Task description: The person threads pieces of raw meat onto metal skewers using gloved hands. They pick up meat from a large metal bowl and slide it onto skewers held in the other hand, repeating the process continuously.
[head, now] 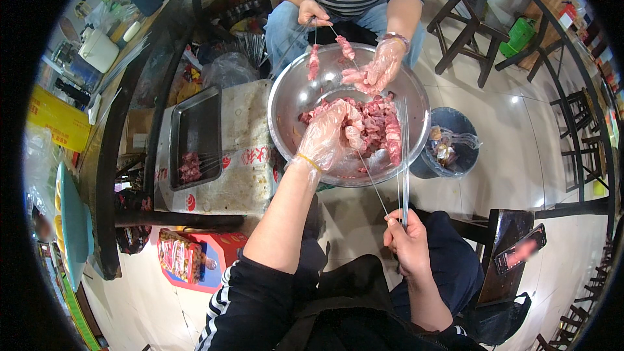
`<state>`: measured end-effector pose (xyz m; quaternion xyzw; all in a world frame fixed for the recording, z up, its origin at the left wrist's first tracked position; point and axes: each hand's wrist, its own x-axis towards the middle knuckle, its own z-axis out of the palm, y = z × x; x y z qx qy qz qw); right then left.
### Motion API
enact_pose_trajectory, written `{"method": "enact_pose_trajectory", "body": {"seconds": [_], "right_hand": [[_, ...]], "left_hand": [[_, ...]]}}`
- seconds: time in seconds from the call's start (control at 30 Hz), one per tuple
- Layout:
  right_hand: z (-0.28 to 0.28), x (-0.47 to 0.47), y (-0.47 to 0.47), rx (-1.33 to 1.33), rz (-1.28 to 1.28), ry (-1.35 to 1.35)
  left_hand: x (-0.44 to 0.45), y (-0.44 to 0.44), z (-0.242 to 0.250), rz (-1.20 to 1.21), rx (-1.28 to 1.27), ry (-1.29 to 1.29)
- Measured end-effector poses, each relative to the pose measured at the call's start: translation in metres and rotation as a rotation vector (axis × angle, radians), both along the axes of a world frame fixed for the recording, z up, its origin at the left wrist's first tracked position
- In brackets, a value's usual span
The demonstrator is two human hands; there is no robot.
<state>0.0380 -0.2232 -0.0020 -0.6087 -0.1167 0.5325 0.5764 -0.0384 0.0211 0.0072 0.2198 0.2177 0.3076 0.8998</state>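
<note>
A wide stainless-steel bowl (287,107) in front of me holds cut raw meat (373,122). My left hand (324,136), in a clear plastic glove with a yellow band at the wrist, grips pieces of meat over the bowl. A thin metal skewer (373,175) runs from those pieces down to my bare right hand (409,241). That hand also clasps a bundle of metal skewers (405,165), which points up over the bowl's right side. Meat threaded on a skewer (393,140) lies alongside the bundle. My left fingertips are partly hidden by the glove and meat.
Opposite sits a person, whose gloved hand (382,70) holds meat on a skewer; their other hand (314,12) holds skewers. A metal tray (195,117) with meat skewers rests on a covered box (243,122) at left. A bin (421,163) stands right; a phone (520,248) lies on a stool.
</note>
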Motion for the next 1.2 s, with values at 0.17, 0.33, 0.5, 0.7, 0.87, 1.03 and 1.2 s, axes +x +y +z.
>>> {"method": "enact_pose_trajectory", "body": {"seconds": [0.17,0.33,0.5,0.7,0.87,1.03,1.2], "right_hand": [[0.002,-0.001,0.000,0.042,0.004,0.038],[0.007,-0.001,0.000,0.044,0.017,0.117],[0.007,-0.001,0.000,0.044,0.016,0.099],[0.006,-0.003,0.000,0.064,-0.003,0.102],[0.008,-0.003,0.001,0.116,-0.006,0.118],[0.009,-0.002,0.001,0.102,-0.003,0.118],[0.007,-0.004,0.004,0.123,-0.006,0.107]], "left_hand": [[-0.002,-0.003,0.004,-0.026,-0.005,-0.076],[0.002,-0.005,0.002,0.077,0.165,0.158],[0.001,-0.003,0.001,0.073,0.232,0.134],[0.004,-0.008,0.001,0.037,0.170,0.093],[0.007,-0.008,0.004,0.000,-0.038,-0.045],[0.006,-0.009,0.009,0.016,-0.098,-0.078],[0.006,-0.012,0.009,-0.067,-0.073,-0.124]]}}
